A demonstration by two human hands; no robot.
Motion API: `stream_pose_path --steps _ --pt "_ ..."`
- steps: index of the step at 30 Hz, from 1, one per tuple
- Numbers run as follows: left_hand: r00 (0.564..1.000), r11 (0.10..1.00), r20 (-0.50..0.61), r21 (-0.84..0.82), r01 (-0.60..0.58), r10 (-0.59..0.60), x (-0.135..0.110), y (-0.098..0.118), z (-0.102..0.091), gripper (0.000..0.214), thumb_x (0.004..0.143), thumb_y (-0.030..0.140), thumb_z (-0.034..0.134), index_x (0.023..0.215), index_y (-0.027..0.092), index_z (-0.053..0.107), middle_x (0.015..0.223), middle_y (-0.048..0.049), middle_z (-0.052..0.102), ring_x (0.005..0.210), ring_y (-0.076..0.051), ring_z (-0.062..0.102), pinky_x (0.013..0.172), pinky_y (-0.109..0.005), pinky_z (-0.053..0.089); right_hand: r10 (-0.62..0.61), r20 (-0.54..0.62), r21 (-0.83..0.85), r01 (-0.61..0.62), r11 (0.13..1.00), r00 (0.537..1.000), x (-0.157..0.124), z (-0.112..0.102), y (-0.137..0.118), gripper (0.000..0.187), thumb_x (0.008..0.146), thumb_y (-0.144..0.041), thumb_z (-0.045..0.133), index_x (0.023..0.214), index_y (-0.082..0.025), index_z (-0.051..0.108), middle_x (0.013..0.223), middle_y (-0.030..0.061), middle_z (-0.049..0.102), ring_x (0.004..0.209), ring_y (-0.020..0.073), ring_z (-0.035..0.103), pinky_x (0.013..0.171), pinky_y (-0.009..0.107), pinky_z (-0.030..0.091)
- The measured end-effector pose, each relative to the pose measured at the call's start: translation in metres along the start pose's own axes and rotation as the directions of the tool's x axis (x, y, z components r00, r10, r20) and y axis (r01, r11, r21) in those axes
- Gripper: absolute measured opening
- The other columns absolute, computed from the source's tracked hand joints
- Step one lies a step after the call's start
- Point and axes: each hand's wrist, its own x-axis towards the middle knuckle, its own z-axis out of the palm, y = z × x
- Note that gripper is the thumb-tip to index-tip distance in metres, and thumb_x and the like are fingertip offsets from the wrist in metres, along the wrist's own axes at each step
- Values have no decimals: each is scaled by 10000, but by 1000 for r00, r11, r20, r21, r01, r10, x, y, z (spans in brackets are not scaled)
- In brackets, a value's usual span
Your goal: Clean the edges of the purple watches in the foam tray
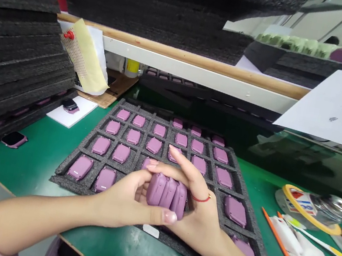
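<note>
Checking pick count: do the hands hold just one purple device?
No, the hands hold three purple devices side by side over the foam tray.

Three mauve smartwatches [166, 193], rounded-square cases, stand on edge, pressed side by side, above a black foam tray [63, 183].

A tall stack of black foam trays [14, 38] rises along the left side. Just right of it, a white card [73, 110] on the green bench mat [31, 152] carries a dark-screened pink device [70, 106], and a second one [14, 139] lies on the mat beside the stack. Farther back, a perforated yellow sheet [86, 58] rests on a wooden board [107, 94]. A wood-topped white rail [184, 55] crosses the far side, with a white paper sheet [336, 108] at right. At near right, orange rods [284, 254] lie close to a yellow-rimmed tape roll [309, 209].
</note>
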Motion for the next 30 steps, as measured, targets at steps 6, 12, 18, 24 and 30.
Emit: stream_pose_path --steps 6,12,18,24,30 --pt "998 997 12 31 -66 66 5 1 -1 339 659 315 897 881 146 703 819 -18 693 794 -161 648 740 -282 537 -115 106 -80 124 989 988 -2 0 2 819 936 -257 668 1610 -272 202 1303 110 694 1242 264 656 1043 439 576" --pt "959 905 -111 372 -204 262 -1 7 -1 440 608 269 931 999 190 744 928 -16 774 856 -188 714 778 -275 569 -94 59 -15 95 995 994 -2 -2 -3 951 834 -542 733 1600 -270 240 1561 118 442 1472 312 398 1235 503 343" --pt "822 628 60 614 -477 566 -1 7 -5 409 694 217 888 1071 196 730 1092 -36 791 1026 -206 724 966 -304 538 416 125 505 -419 754 901 -1 -7 9 692 921 -705 488 1492 -320 424 1398 74 620 1303 282 600 1120 483 485" --pt "748 504 167 644 -576 642 5 -1 -10 252 804 288 818 1039 220 757 1131 -61 750 1140 -216 663 1053 -339 503 493 302 387 -578 718 816 2 -6 -1 1059 651 -488 902 1531 -305 343 1267 90 706 1065 296 735 937 460 620" --pt "850 640 99 614 -462 518 1 -7 -13 862 698 294 896 1456 352 490 1588 -79 357 1500 -328 304 1222 -477 341 381 91 314 -389 866 920 0 0 -10 1107 661 -294 924 1559 -346 280 1129 40 760 1122 275 719 975 437 615"
